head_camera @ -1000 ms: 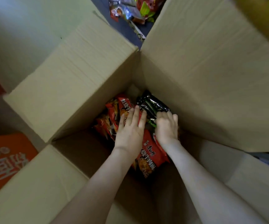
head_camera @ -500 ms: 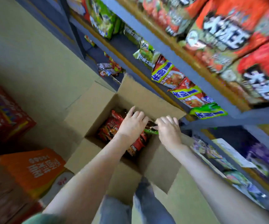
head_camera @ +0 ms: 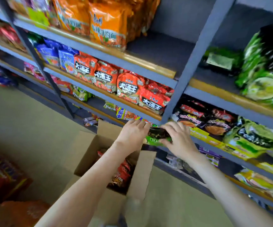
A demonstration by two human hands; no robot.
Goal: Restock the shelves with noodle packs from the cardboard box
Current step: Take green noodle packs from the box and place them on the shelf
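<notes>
Left hand (head_camera: 132,136), right hand (head_camera: 181,142) grip noodle pack (head_camera: 158,135); fingers curled round its ends. Cardboard box (head_camera: 86,153) at 7 o'clock.

One left hand (head_camera: 132,136), one right hand (head_camera: 180,141), one held noodle pack (head_camera: 158,133), one cardboard box (head_camera: 142,174).

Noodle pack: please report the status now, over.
Right hand grips noodle pack, left hand at its other end. Pack above cardboard box, not yet shelved. Shelf post directly ahead.
</notes>
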